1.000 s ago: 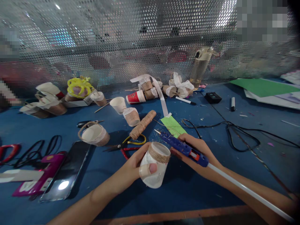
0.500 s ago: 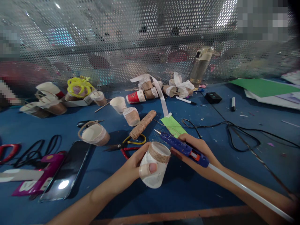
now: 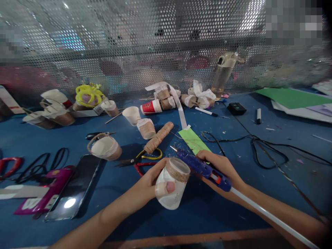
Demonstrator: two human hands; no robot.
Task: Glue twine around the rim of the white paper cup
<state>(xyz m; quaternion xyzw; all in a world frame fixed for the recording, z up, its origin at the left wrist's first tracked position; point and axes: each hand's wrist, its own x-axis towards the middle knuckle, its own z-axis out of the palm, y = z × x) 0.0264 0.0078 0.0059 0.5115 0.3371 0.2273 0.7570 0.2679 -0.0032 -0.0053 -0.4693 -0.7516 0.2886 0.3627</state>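
My left hand (image 3: 147, 185) is wrapped round a white paper cup (image 3: 172, 188) whose rim carries a band of brown twine. The cup is tilted with its mouth up and away from me, just above the blue table (image 3: 259, 152). My right hand (image 3: 220, 169) grips a blue glue gun (image 3: 201, 168) with a long white glue stick (image 3: 272, 218) running back over my forearm. The gun's metal tip points up and to the left, just past the cup's rim. A spool of brown twine (image 3: 158, 137) lies behind the cup.
Scissors (image 3: 141, 159) and a green paper strip (image 3: 194, 141) lie just beyond my hands. A phone (image 3: 74, 188), pink case (image 3: 43, 195) and more scissors (image 3: 38, 167) sit at left. Several wrapped cups (image 3: 105, 148), a bottle (image 3: 223, 74) and black cable (image 3: 261, 148) crowd the back and right.
The cup and the glue gun have shifted slightly down and right in the picture. Both grips are unchanged.
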